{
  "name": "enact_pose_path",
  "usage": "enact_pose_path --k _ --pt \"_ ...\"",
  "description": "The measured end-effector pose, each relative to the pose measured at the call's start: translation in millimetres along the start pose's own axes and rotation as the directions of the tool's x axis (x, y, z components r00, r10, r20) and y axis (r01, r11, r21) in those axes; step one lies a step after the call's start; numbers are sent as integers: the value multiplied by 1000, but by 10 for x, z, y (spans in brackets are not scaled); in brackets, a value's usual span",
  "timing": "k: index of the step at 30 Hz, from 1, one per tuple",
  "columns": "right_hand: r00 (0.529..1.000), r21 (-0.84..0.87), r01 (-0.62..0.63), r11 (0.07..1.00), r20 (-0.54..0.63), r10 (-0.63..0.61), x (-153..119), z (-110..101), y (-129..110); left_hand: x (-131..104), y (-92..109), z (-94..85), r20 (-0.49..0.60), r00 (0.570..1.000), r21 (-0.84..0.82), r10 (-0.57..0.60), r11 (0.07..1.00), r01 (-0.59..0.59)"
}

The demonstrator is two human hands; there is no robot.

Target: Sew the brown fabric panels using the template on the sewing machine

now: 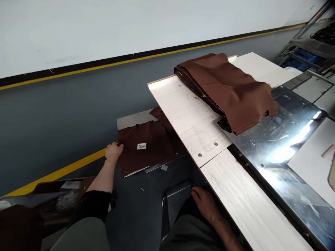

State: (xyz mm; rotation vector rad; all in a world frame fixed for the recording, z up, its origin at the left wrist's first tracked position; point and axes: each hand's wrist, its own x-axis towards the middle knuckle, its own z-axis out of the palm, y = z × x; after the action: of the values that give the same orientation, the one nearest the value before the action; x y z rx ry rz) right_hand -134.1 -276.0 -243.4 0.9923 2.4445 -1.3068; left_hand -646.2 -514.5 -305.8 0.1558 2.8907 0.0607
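Observation:
My left hand (114, 153) is at the left edge of a dark brown fabric piece (157, 146), its fingers bent and closed at that edge. A small white label (141, 146) with black lettering lies on this fabric. Under the fabric, a pale board (131, 120) shows along the far side. Low beside the table, my right hand (204, 202) has its fingers curled at the corner of a dark stool (176, 202) with a metal frame; the fingertips are partly hidden.
A thick folded stack of brown fabric (225, 87) rests across the white wooden table (180, 115) and a shiny metal plate (282, 139). A box with plastic wrap (66, 200) stands at lower left. The wall (65, 115) runs behind; metal shelving (309, 45) stands far right.

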Motion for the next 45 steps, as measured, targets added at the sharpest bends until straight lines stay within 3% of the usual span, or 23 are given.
enact_pose_path --k 5,11,14,18,21,27,30,36,40,45 --pt "999 19 29 999 -18 -29 -30 45 69 151 47 196 38 992 -49 119 992 -117" --pt "998 32 66 997 -20 -65 -25 97 76 349 -133 12 -103 994 -52 -38 998 33" --pt "998 35 63 997 -28 -62 -3 133 57 166 -11 139 -140 988 -57 58 996 -67" --pt "998 30 56 998 -28 -55 -7 142 64 -280 380 584 -43 951 -85 305 948 -308" --pt "998 22 48 999 -39 -47 -25 126 76 -558 527 764 -2 953 -93 303 949 -302" --pt "995 42 80 996 -59 -77 -51 103 44 -770 511 600 -18 991 -49 134 990 -135" --pt "994 48 95 994 -53 -93 -68 75 32 -823 648 553 -14 982 -30 186 982 -186" --pt "998 25 54 998 -41 -53 -89 2 27 -877 1046 658 103 935 -18 339 941 -339" --pt "997 28 19 999 -71 -17 -97 -40 -46 -818 1169 542 148 944 11 294 954 -298" --pt "987 50 32 998 -156 -24 -147 -127 -117 -924 1214 324 111 973 59 200 976 -207"
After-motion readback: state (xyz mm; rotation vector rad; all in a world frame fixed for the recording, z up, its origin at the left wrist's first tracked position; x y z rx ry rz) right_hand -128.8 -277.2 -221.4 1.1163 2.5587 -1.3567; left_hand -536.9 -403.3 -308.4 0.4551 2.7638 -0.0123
